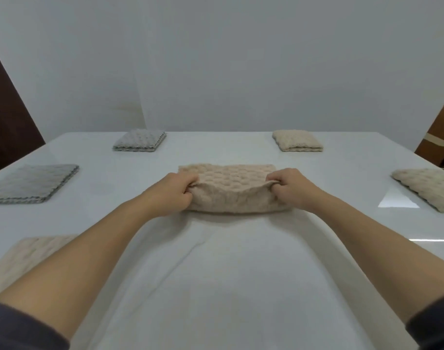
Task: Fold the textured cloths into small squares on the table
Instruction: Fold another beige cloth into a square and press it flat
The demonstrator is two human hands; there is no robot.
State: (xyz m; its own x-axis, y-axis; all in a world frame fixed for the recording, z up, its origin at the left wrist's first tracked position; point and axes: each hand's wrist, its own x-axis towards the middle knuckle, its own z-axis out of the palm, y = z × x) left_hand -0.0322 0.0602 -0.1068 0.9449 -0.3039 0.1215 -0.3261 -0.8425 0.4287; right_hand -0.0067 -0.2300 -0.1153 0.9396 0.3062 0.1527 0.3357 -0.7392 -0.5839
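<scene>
A beige textured cloth (pixel 229 189) lies in the middle of the white table (pixel 216 261). Its near edge is lifted and curled over toward the far side. My left hand (pixel 171 194) pinches the lifted edge at the left corner. My right hand (pixel 293 189) pinches the same edge at the right corner. The cloth's far half lies flat on the table.
A folded grey cloth (pixel 139 140) sits at the far left and a folded beige cloth (pixel 297 140) at the far right. A larger grey cloth (pixel 34 183) lies at the left, a beige one (pixel 429 188) at the right edge, another beige one (pixel 31 258) near left.
</scene>
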